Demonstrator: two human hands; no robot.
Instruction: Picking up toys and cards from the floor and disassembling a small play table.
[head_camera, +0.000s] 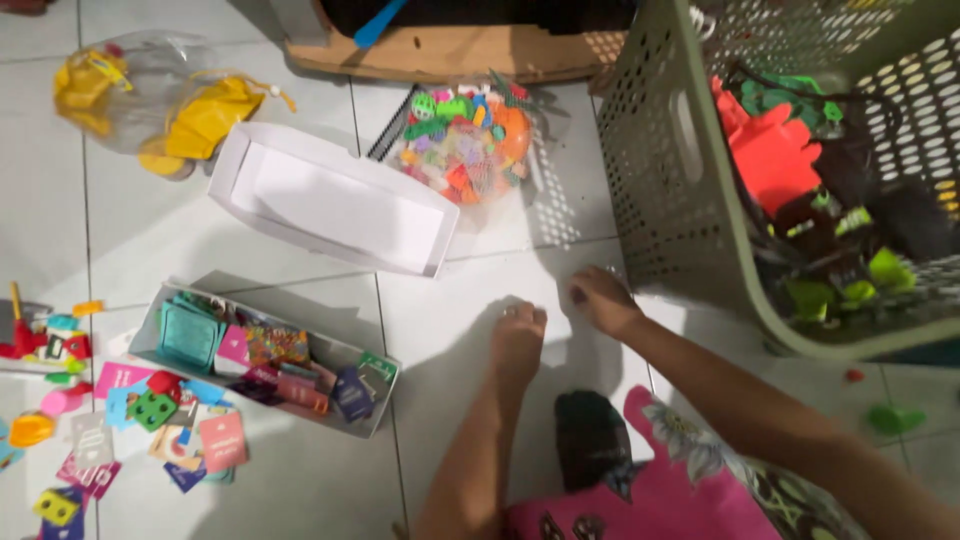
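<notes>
Fingers (527, 318) of the left hand (518, 343) were curled down, tips on the white floor tiles (440, 400), holding nothing I could see. Just beside it, the right hand (602, 300) pressed the floor too, fingers bent and close together; whether something tiny sat under them I could not tell. Both hands rested near the foot of the pale green laundry basket (660, 190).

To the left lay a shallow grey box (375, 410), its long axis running from upper left down to lower right, packed with cards, a teal pouch and small coloured packets. Loose cards and toy bits (150, 410) were scattered beside it on the tiles.

Farther off, an empty white box lid (330, 200) lay slanted the same way. Behind it sat a clear bag of bright plastic pieces (465, 140), and at the far left a clear bag with yellow things (150, 100) inside. The tilted basket held red, green and black toys.
</notes>
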